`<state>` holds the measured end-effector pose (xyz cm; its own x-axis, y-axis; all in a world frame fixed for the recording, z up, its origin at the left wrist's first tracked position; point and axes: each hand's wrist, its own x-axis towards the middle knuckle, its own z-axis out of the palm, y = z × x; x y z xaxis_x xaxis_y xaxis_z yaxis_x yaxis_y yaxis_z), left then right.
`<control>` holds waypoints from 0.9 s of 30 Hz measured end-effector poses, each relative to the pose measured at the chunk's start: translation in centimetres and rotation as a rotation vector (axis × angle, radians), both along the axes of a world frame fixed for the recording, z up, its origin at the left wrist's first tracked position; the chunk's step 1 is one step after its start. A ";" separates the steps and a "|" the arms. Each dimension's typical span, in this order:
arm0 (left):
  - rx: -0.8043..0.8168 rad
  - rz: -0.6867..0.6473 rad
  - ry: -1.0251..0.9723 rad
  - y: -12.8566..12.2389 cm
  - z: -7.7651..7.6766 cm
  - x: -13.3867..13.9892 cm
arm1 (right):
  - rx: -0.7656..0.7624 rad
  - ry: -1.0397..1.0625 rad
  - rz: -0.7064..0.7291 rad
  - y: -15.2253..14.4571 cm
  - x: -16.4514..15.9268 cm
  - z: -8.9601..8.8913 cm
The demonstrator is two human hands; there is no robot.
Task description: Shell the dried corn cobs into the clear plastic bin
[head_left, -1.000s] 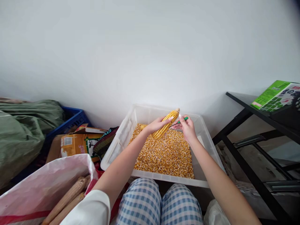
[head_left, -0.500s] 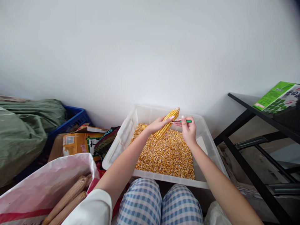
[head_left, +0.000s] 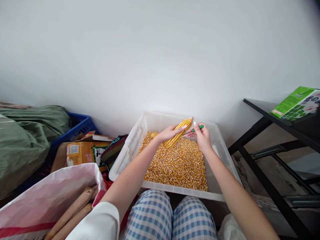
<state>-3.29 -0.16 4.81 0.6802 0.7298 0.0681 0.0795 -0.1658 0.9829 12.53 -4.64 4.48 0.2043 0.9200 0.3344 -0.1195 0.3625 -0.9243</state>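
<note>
My left hand (head_left: 172,132) is closed around a yellow corn cob (head_left: 185,124) that slants up to the right, its kernels still on the visible side. In my right hand (head_left: 202,136) is a screwdriver with a green handle (head_left: 198,128), pinched by thumb and fingers. Its thin metal shaft points left and meets the cob's lower right side; the tip is hidden. Beneath both hands, loose corn kernels (head_left: 175,166) cover much of a clear plastic bin (head_left: 125,160). Part of another cob (head_left: 152,134) shows by my left wrist.
Bare cobs (head_left: 72,208) lie in a white and red sack (head_left: 67,180) at lower left. Behind it are an orange packet (head_left: 80,151) and a blue crate (head_left: 85,123). At right, a black metal frame (head_left: 265,180) bears a green box (head_left: 292,103).
My right hand has shifted slightly right and the screwdriver has tilted, its handle end now higher. The cob has moved a little to the right at its top end.
</note>
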 end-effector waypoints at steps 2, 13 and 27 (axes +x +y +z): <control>-0.056 -0.003 -0.015 0.0 -0.1 -0.1 | 0.020 0.027 -0.015 0.0 0.2 0.1; -0.131 0.050 -0.070 0.1 0.3 -0.2 | 0.180 0.105 -0.179 -0.1 0.4 0.9; -0.134 0.048 -0.086 -0.3 0.7 -0.2 | 0.227 0.004 -0.169 -0.2 0.0 0.5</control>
<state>-3.49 -0.45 5.47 0.6406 0.7675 0.0248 -0.0014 -0.0311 0.9995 12.53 -4.86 4.97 0.3505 0.7742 0.5271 -0.0431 0.5755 -0.8166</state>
